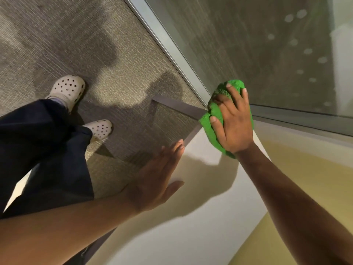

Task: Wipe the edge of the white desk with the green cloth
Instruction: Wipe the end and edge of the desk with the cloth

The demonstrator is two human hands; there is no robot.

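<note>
Pressing the cloth onto the far corner of the desk, the right hand lies on top of it with the fingers spread and bent down over the bunched fabric, which sits where the desk meets the glass panel. The left hand rests flat at the left edge of the desk, fingers straight and close together, thumb held out to the side, holding nothing. Below the edge, on the carpet, stand two pale shoes under dark trousers.
</note>
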